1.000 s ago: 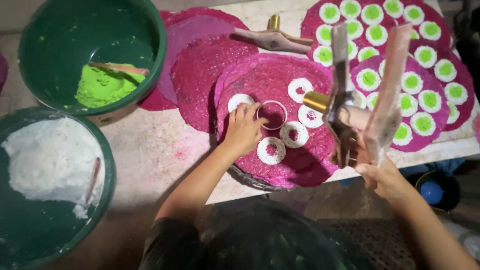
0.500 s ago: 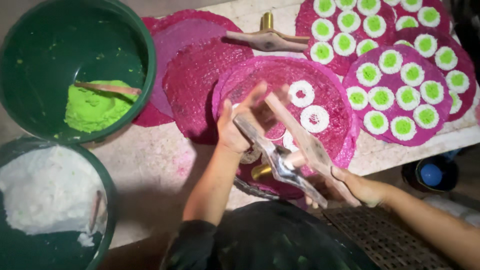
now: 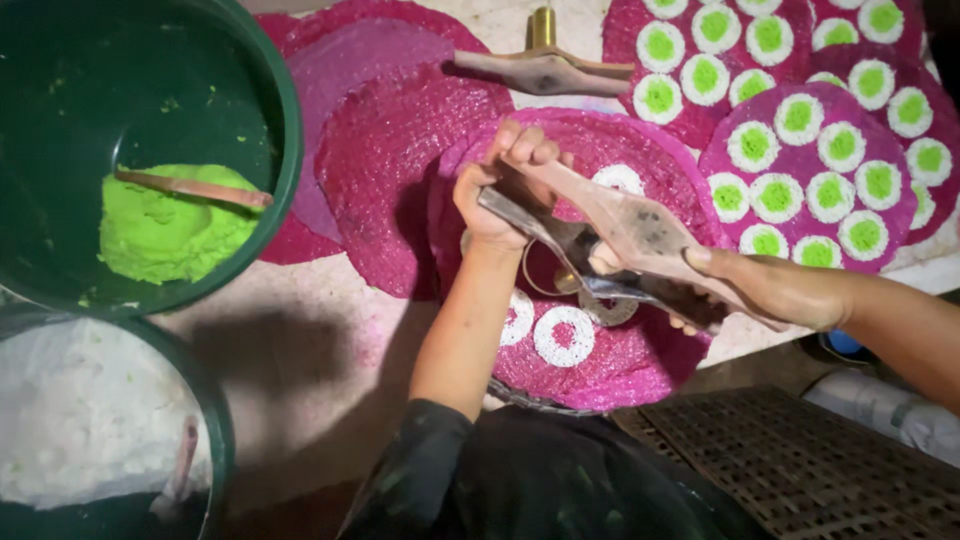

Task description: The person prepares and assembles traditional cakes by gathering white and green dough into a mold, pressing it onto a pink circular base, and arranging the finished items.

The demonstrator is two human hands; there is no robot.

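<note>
Centre of frame: your left hand (image 3: pixel 497 190) and right hand (image 3: pixel 770 290), fingers closed, both grip the press (image 3: pixel 610 240) above the pink disc (image 3: pixel 640 370); green paste (image 3: pixel 165 225) at left.

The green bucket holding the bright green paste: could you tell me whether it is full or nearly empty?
Nearly empty: the green bucket holds only a small mound of green paste at its bottom, with a stick resting on it.

magenta discs (image 3: pixel 380 170), white rings (image 3: pixel 563 336), green-centred.

Warm overhead light, fairly dim; dark shadows fall toward the viewer, corners darken, and edges bend slightly.
</note>
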